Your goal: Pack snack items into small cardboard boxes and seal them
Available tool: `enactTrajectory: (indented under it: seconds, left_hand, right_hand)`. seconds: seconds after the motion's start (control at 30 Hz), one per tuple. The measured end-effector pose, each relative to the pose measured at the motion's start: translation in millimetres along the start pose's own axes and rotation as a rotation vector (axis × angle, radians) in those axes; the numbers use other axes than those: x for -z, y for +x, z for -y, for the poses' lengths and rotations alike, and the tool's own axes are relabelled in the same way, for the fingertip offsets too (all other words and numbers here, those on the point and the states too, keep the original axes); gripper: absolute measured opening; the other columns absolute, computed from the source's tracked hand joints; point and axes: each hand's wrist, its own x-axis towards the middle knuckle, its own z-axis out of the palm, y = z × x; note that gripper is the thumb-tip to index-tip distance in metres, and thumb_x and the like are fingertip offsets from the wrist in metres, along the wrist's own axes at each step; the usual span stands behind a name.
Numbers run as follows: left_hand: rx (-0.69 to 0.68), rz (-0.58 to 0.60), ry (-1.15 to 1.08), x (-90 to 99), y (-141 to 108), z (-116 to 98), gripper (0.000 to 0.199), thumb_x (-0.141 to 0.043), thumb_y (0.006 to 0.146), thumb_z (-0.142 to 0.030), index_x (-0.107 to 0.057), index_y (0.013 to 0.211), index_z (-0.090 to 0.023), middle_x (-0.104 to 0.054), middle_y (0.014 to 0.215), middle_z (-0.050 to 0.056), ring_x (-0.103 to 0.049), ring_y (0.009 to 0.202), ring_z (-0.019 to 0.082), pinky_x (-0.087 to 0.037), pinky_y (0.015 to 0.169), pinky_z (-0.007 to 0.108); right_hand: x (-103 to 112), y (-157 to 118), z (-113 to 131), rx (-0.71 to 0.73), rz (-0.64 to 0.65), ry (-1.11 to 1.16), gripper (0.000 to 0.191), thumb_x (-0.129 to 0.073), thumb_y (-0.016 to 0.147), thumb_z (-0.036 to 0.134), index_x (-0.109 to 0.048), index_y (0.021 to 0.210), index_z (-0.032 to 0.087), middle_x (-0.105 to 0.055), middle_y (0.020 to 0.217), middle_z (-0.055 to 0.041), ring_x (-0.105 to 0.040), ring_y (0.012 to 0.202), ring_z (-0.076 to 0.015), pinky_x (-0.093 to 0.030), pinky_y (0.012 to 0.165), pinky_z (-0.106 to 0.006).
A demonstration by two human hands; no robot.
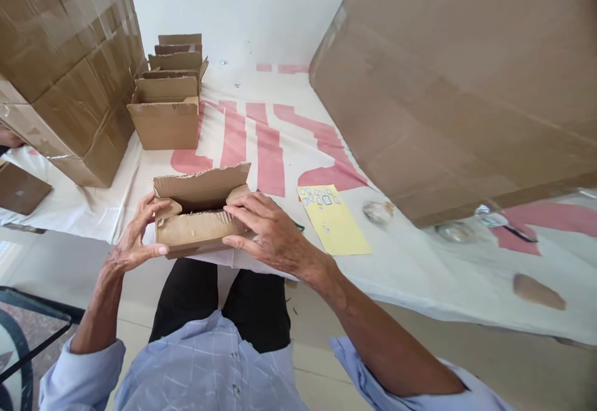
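Note:
A small brown cardboard box (198, 244) sits at the front edge of the table, its long far flap standing up and its near flap folded inward. My left hand (137, 234) grips the box's left end, fingers over the side flap and thumb on the front. At the other end my right hand (261, 227) holds the right corner, with fingertips on the near flap and thumb against the front. Inside, the box is mostly dark, and its contents cannot be made out. Right of my right hand lies a yellow sheet (338, 224) bearing several small stickers.
Several open cardboard boxes (163, 128) stand in a row at the back left. Stacked taped cartons (69, 87) rise on the left, and a large carton (457, 87) on the right. A clear tape roll (379, 212) rests on the white cloth (401, 280). A chair (28, 336) is lower left.

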Motion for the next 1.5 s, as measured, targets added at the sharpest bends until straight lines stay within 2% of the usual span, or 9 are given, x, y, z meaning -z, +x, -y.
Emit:
enactTrajectory:
  seconds: [0.17,0.3,0.43,0.67,0.87,1.03,1.23,1.37,1.5]
  left_hand:
    - [0.009,-0.004,-0.103,0.9,-1,-3,0.08,-0.056,0.097,-0.085,-0.06,0.159,-0.034,-0.039,0.176,0.011,-0.038,0.164,0.045,-0.05,0.125,0.059]
    - [0.003,0.02,-0.058,0.5,0,-2,0.094,-0.072,0.087,-0.086,-0.054,0.164,-0.037,-0.04,0.175,0.013,-0.042,0.161,0.047,-0.051,0.124,0.059]
    - [-0.004,0.047,0.049,0.1,2,-5,0.112,-0.088,0.074,-0.083,-0.047,0.168,-0.038,-0.037,0.175,0.015,-0.04,0.161,0.049,-0.052,0.122,0.063]
    - [0.008,0.105,0.142,2.0,3,-20,0.115,-0.093,0.071,-0.079,-0.046,0.168,-0.039,-0.03,0.176,0.015,-0.037,0.161,0.05,-0.051,0.123,0.066]
    - [0.008,0.093,0.179,3.5,4,-26,0.113,-0.096,0.069,-0.076,-0.05,0.166,-0.041,-0.03,0.175,0.013,-0.033,0.164,0.052,-0.045,0.128,0.069]
    - [-0.037,0.093,0.179,1.6,6,-28,0.111,-0.096,0.069,-0.076,-0.053,0.165,-0.039,-0.034,0.173,0.014,-0.036,0.163,0.052,-0.038,0.133,0.071]
    - [-0.047,0.087,0.202,1.0,5,-25,0.113,-0.094,0.07,-0.078,-0.051,0.166,-0.038,-0.033,0.171,0.014,-0.038,0.162,0.05,-0.04,0.132,0.071]
    - [-0.043,0.104,0.248,2.6,7,-32,0.107,-0.089,0.076,-0.081,-0.051,0.165,-0.035,-0.036,0.169,0.015,-0.039,0.16,0.048,-0.04,0.132,0.07]
    - [-0.002,0.084,0.35,-1.6,15,-40,0.094,-0.082,0.083,-0.08,-0.057,0.16,-0.032,-0.041,0.162,0.014,-0.05,0.149,0.044,-0.048,0.127,0.065]
  right_hand:
    - [0,-17,21,0.011,-0.082,-0.088,0.026,-0.071,0.103,0.028,-0.077,0.124,0.041,-0.078,0.109,-0.0094,-0.075,0.103,-0.0339,-0.064,0.092,-0.06]
    - [0,-45,45,0.078,-0.115,-0.142,0.037,-0.064,0.1,0.012,-0.078,0.109,0.045,-0.08,0.101,-0.0034,-0.076,0.097,-0.0277,-0.066,0.089,-0.055]
    - [-3,-56,56,0.122,-0.1,-0.174,0.031,-0.069,0.097,0.011,-0.081,0.105,0.039,-0.08,0.102,-0.0063,-0.076,0.097,-0.0275,-0.067,0.084,-0.052]
    - [10,-43,51,0.091,-0.122,0.029,0.011,-0.069,0.101,0.017,-0.076,0.104,0.024,-0.077,0.099,-0.008,-0.073,0.091,-0.0243,-0.063,0.08,-0.043]
    - [35,-23,26,-0.131,-0.118,0.126,0.012,-0.066,0.104,0.017,-0.075,0.1,0.024,-0.075,0.1,-0.0074,-0.074,0.096,-0.0237,-0.063,0.085,-0.041]
    - [38,-13,8,-0.253,0.063,0.022,0.005,-0.073,0.102,0.028,-0.073,0.104,0.024,-0.075,0.107,-0.0088,-0.073,0.104,-0.0266,-0.062,0.091,-0.042]
    - [34,6,4,-0.374,0.257,-0.227,0.039,-0.085,0.091,0.045,-0.068,0.118,0.023,-0.069,0.118,-0.0096,-0.069,0.107,-0.0293,-0.056,0.073,-0.037]
    - [34,20,7,-0.377,0.353,-0.31,0.038,-0.081,0.091,0.044,-0.065,0.119,0.024,-0.066,0.123,-0.01,-0.067,0.107,-0.0291,-0.049,0.07,-0.035]
    - [31,30,14,-0.428,0.431,-0.382,0.031,-0.075,0.089,0.037,-0.067,0.116,0.023,-0.065,0.127,-0.0122,-0.065,0.106,-0.0291,-0.046,0.069,-0.034]
